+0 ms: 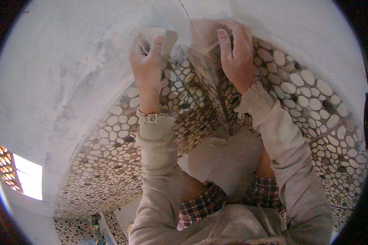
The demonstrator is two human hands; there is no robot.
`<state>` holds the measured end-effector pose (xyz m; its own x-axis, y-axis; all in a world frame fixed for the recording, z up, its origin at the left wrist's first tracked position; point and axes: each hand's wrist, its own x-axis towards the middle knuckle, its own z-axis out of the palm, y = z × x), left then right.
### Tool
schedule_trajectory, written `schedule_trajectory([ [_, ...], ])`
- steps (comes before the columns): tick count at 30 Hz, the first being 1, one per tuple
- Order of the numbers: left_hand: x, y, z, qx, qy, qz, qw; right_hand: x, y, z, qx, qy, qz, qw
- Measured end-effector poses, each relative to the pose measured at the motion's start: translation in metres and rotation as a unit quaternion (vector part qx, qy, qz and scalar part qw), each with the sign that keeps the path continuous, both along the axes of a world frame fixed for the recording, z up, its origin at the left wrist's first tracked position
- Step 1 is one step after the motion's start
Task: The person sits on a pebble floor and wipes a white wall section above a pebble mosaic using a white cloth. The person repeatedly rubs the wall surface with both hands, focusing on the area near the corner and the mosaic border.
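Note:
Both my hands are raised to the upper middle, close to the pale plastered wall [90, 53], just above its pebble-covered lower part. The fingers of my left hand [146, 57] are curled, with the thumb up and a dark gap beside it. A pale, smeared shape lies at its fingertips; I cannot make out what it is. My right hand [238, 53] bends its thumb and fingers around the edge of a blurred brownish patch [204, 33]. Whether that is a held piece or part of the wall cannot be told. Pale dust coats the fingers.
Pebble-covered walls [310, 94] meet at a corner between my forearms. A grey rounded surface [229, 159] with a small pale lump [218, 141] lies low between my knees. A bright opening [28, 175] is at the far left, and blurred mixed objects [96, 228] stand at the lower left.

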<state>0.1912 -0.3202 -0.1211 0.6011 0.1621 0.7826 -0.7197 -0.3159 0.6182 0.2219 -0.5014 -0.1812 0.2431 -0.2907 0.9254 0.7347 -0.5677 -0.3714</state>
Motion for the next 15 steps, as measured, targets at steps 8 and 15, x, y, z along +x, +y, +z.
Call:
schedule_trajectory([
  [8,0.009,-0.009,-0.011,0.281,-0.063,0.125,0.949,0.022,0.002,-0.026,-0.058,-0.064,-0.023,0.996],
  [15,0.024,0.001,-0.018,0.301,-0.095,0.093,0.944,0.020,0.002,-0.029,-0.089,-0.085,-0.001,0.992],
])
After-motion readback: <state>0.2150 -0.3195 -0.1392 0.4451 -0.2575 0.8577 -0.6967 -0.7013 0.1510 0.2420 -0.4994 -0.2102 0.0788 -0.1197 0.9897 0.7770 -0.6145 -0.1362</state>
